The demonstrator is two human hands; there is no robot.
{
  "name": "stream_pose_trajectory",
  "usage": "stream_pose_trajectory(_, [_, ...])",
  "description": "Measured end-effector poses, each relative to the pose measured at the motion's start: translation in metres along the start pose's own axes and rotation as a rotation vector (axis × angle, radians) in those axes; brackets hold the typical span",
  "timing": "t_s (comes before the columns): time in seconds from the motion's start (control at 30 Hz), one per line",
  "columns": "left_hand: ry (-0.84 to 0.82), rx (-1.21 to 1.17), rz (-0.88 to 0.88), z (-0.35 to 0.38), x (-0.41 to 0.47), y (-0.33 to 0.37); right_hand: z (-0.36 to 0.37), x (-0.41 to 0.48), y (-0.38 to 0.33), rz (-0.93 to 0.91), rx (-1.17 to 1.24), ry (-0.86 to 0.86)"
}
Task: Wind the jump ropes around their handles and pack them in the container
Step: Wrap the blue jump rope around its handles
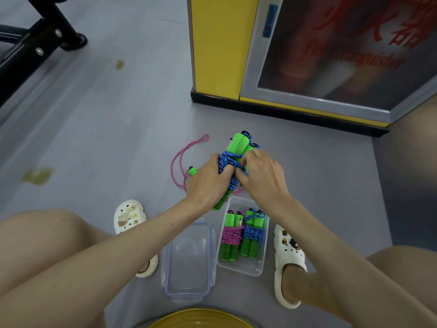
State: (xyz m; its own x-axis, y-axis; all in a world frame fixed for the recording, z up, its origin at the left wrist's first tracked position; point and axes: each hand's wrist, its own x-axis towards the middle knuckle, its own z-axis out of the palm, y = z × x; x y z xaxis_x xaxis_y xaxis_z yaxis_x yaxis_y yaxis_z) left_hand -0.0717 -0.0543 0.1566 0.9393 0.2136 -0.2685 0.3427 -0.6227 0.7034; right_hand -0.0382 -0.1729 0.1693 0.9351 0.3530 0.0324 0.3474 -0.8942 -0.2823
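Green handles (238,145) wound with blue rope (226,159) are clamped between both hands above the grey floor (118,138). The left hand (208,182) grips the bundle, fingers curled into the coils; the right hand (262,176) pinches the rope, and the two hands touch. At their 6 o'clock the clear container (237,269) holds a pink bundle (230,235) and a blue bundle (253,233) side by side. A clear lid (189,256) lies at the container's 9 o'clock. A loose pink rope (178,162) lies on the floor at the hands' 9 o'clock.

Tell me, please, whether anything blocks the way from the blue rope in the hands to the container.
Nothing visible does. The blue rope, held by left hand and right hand, is just beyond the open container; the lid lies beside it. Two bundles already lie inside.
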Motion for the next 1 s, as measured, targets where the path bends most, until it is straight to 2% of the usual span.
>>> stream_pose_trajectory(0.13, [-0.031,0.006,-0.033,0.008,-0.005,0.000,0.001,-0.002,-0.002,-0.181,-0.243,0.130])
stream_pose_trajectory(0.23, [-0.028,0.021,-0.050,0.010,-0.006,0.000,0.005,-0.007,-0.002,-0.203,-0.289,0.126])
stream_pose_trajectory(0.33, [-0.047,0.019,-0.025,0.008,-0.005,0.002,0.007,-0.009,-0.002,-0.135,-0.169,0.154])
stream_pose_trajectory(0.4, [-0.061,-0.019,-0.018,0.007,-0.005,0.004,0.009,-0.010,-0.002,-0.026,-0.015,0.210])
stream_pose_trajectory(0.5, [-0.078,-0.117,-0.041,0.006,-0.006,0.011,0.008,-0.008,-0.001,0.170,0.190,0.196])
stream_pose_trajectory(0.63, [-0.071,-0.166,-0.055,0.008,-0.008,0.013,0.012,-0.009,-0.007,0.240,0.280,0.212])
stream_pose_trajectory(0.73, [-0.035,-0.163,-0.041,0.008,-0.008,0.016,0.009,-0.009,-0.010,0.238,0.276,0.209])
stream_pose_trajectory(0.87, [-0.067,-0.229,-0.114,0.008,-0.005,0.019,0.011,-0.005,-0.002,0.099,0.049,0.089])
stream_pose_trajectory(1.0, [-0.099,-0.200,-0.144,0.003,0.001,0.009,0.011,0.000,0.000,0.021,0.136,0.048])
